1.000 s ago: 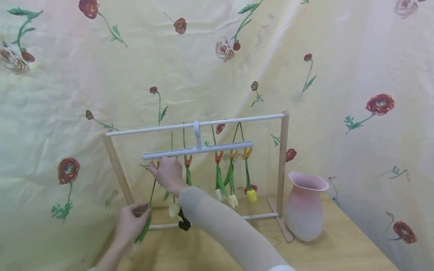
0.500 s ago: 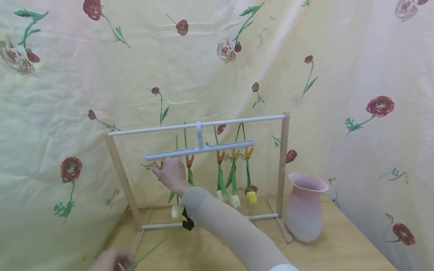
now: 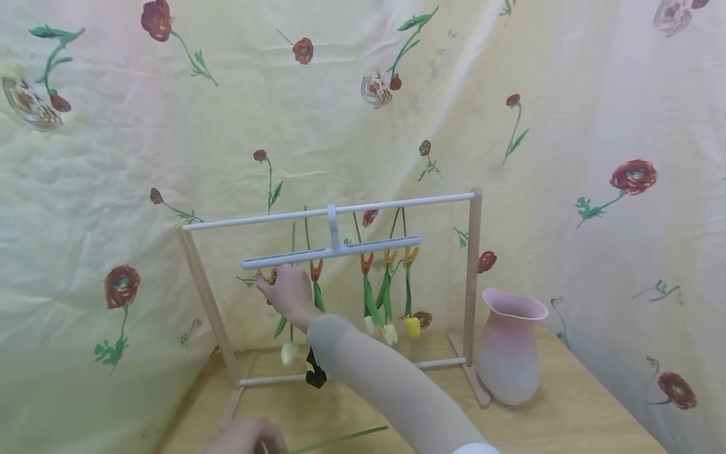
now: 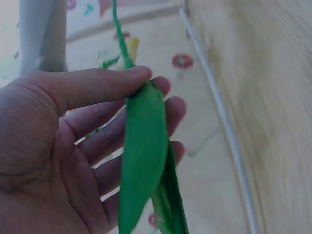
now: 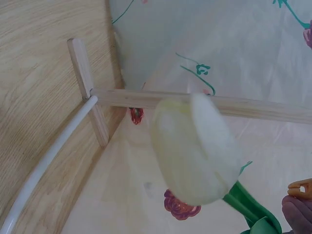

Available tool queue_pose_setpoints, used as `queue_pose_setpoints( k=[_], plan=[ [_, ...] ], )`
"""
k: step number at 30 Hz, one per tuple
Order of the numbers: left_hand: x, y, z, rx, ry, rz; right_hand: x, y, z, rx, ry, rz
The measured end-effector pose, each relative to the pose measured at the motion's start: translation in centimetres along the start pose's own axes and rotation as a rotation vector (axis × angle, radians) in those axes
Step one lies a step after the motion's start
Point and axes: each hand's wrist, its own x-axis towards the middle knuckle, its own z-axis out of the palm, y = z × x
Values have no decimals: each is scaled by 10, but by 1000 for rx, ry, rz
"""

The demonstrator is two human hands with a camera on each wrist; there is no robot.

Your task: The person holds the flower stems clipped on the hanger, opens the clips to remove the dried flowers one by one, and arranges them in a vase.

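Observation:
At the lower edge of the head view, my left hand (image 3: 246, 438) holds a flower by its leafy part, its green stem (image 3: 346, 437) pointing right. In the left wrist view, thumb and fingers pinch the long green leaves (image 4: 144, 151); the bloom is out of sight. Under the left end of the white hanger (image 3: 331, 252), my right hand (image 3: 290, 293) pinches a yellow clip (image 3: 269, 276). A white tulip (image 5: 195, 151) hangs head-down near that hand. Farther right, white tulips (image 3: 389, 334) and a yellow tulip (image 3: 413, 326) hang from orange and yellow clips.
A rack with a white top rail (image 3: 255, 220) and wooden posts (image 3: 472, 284) carries the hanger. To its right stands a pink and white vase (image 3: 510, 353) on the wooden table (image 3: 573, 391). Behind hangs a flower-printed cloth (image 3: 227, 113).
My left hand has drawn the flower down from the hanger's left end, then moved right along the lower edge; the stem has tipped over to point right. My right hand stays by the clip.

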Motion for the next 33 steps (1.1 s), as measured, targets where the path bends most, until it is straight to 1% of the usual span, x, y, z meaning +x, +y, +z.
queue_pose_setpoints(
  k=[3, 5, 6, 10, 14, 15, 17, 20, 25, 29, 33],
  plan=[
    [11, 13, 8, 12, 26, 88, 1, 2, -4, 10, 11, 5],
    [18, 20, 11, 15, 37, 122, 3, 2, -6, 14, 13, 3],
    [21, 23, 12, 14, 38, 132, 3, 2, -7, 2, 14, -2],
    [30, 31, 13, 33, 23, 156, 1, 0, -13, 14, -22, -14],
    [31, 35, 14, 58, 28, 174, -6, 0, -22, 50, -53, -5],
    [31, 36, 14, 54, 31, 172, -8, 0, -25, 52, -61, -9],
    [31, 37, 14, 56, 44, 189, -13, 1, -31, 65, -71, -21],
    [31, 40, 15, 65, 58, 204, -19, 4, -43, 57, -81, -76],
    [33, 43, 13, 78, 65, 226, -25, 9, -64, 30, -43, -204],
    [37, 38, 12, 101, 70, 249, -26, 13, -77, 13, -31, -283],
    [41, 32, 12, 115, 75, 261, -29, 15, -90, 1, -47, -320]
  ],
)
